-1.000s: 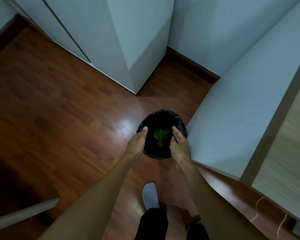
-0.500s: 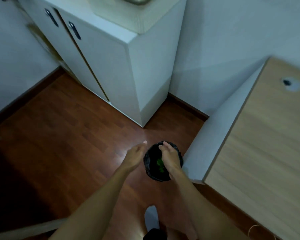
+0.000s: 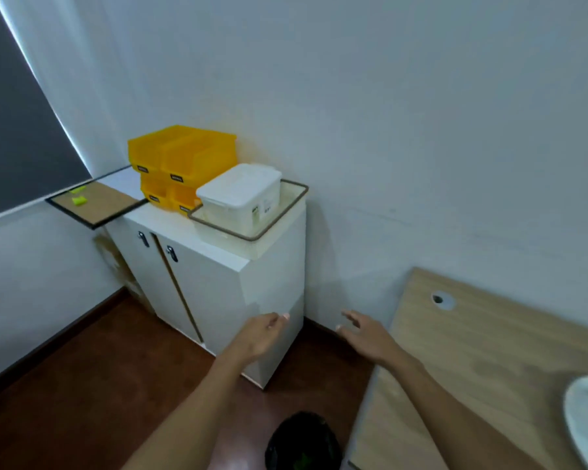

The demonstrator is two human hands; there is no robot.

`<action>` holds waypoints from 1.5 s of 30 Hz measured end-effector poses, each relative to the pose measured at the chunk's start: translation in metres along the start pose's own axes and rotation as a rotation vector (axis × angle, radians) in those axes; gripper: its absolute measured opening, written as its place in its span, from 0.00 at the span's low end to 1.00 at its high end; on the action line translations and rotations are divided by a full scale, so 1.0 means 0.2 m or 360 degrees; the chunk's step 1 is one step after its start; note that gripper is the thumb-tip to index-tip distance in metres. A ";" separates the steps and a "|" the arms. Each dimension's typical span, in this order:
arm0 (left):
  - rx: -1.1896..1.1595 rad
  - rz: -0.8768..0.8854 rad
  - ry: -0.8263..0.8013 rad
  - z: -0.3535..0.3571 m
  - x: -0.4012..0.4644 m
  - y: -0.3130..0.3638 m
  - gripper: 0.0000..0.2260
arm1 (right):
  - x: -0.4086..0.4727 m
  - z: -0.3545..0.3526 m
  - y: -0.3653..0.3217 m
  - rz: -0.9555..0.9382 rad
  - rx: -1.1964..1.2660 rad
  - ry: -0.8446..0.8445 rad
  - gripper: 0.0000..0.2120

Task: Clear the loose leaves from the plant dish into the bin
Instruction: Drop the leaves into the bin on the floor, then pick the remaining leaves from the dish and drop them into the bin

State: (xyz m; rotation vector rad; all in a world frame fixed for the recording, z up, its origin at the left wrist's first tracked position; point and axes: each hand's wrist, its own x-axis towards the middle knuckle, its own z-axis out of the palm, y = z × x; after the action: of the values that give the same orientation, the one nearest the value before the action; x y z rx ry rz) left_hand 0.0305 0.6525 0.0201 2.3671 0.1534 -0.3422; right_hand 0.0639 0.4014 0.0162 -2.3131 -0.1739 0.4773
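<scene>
The black-lined bin [image 3: 302, 439] stands on the floor at the bottom middle, between my forearms, with a few green leaves [image 3: 299, 463] showing inside. Both hands are raised well above it in front of the white cabinet. My left hand [image 3: 260, 335] is empty with fingers loosely apart. My right hand [image 3: 367, 335] is empty too, fingers spread. A white dish [image 3: 584, 418] shows partly at the right edge on the wooden desk [image 3: 472, 361]; its contents are out of view.
A white two-door cabinet [image 3: 218, 286] stands straight ahead, carrying yellow storage bins [image 3: 180, 164] and a white lidded box [image 3: 241, 195] in a tray. A corkboard [image 3: 95, 203] juts out on the left. The floor [image 3: 82, 385] is dark wood.
The view has tilted up from the bin to the cabinet and wall. Both hands have left the bin's rim and risen, empty, to cabinet height.
</scene>
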 end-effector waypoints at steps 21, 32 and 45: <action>0.0124 0.0540 -0.0304 1.11 -0.21 1.49 0.19 | -1.13 -1.07 1.00 0.0286 -0.0086 0.0456 0.27; 0.0150 0.0296 -0.0432 1.93 -0.50 1.64 0.14 | -1.59 -1.04 1.82 0.0457 -0.0078 0.0192 0.23; -0.0305 -0.0078 -0.0321 2.34 -0.43 1.54 0.17 | -1.50 -0.97 2.15 0.0359 -0.0222 0.0214 0.21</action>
State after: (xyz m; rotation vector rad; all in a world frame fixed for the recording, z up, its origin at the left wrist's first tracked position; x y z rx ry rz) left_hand -0.0835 0.1064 -0.0817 2.1285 0.1420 -0.5620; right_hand -0.1439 -0.1094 -0.0773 -2.5059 0.1246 0.4305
